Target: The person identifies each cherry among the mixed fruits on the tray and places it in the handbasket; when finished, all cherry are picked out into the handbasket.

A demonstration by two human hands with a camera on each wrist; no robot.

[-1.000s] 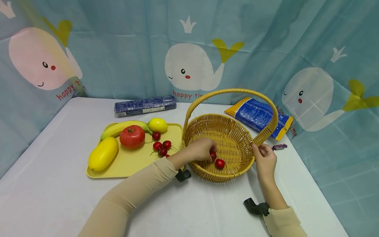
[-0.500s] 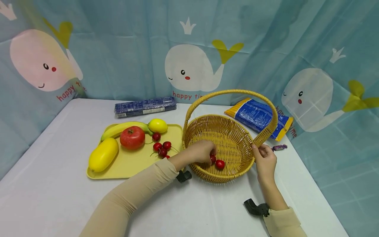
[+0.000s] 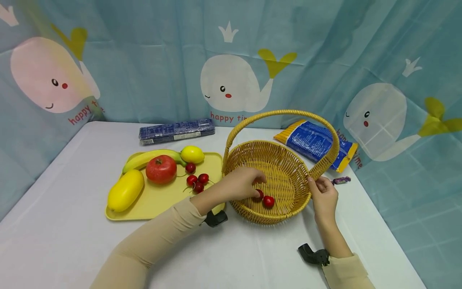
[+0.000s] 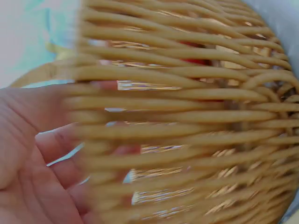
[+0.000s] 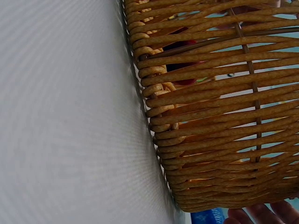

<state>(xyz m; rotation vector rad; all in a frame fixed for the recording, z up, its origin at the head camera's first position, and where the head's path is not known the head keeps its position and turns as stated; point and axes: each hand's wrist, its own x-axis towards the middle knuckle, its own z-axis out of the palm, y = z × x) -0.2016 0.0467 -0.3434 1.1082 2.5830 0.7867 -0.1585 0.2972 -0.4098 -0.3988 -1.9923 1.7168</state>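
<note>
A yellow wicker basket [image 3: 279, 176] with a tall arched handle stands on the table. My left hand [image 3: 243, 184] reaches over its left rim, fingers parted and loosely bent, the thumb by one red cherry [image 3: 258, 195]. A second cherry [image 3: 268, 202] lies beside it on the basket floor. My right hand [image 3: 325, 198] pinches the right rim at the foot of the handle. Basket weave [image 4: 187, 121] partly hides the left fingers in the left wrist view. Through the weave [image 5: 219, 116] in the right wrist view, some red shows; right fingertips [image 5: 261, 214] appear at the bottom.
Left of the basket, a yellow tray [image 3: 159, 202] holds a banana [image 3: 144, 159], lemon [image 3: 192, 154], red apple [image 3: 161, 169], yellow oblong fruit [image 3: 126, 190] and several cherries [image 3: 198, 187]. Behind lie a dark blue pack [image 3: 177, 131] and a blue-yellow bag [image 3: 314, 140]; a purple candy [image 3: 341, 180] lies right.
My left hand has drawn slightly left and its fingers have spread from the cherry, which now lies in the basket. My right hand keeps its place on the rim.
</note>
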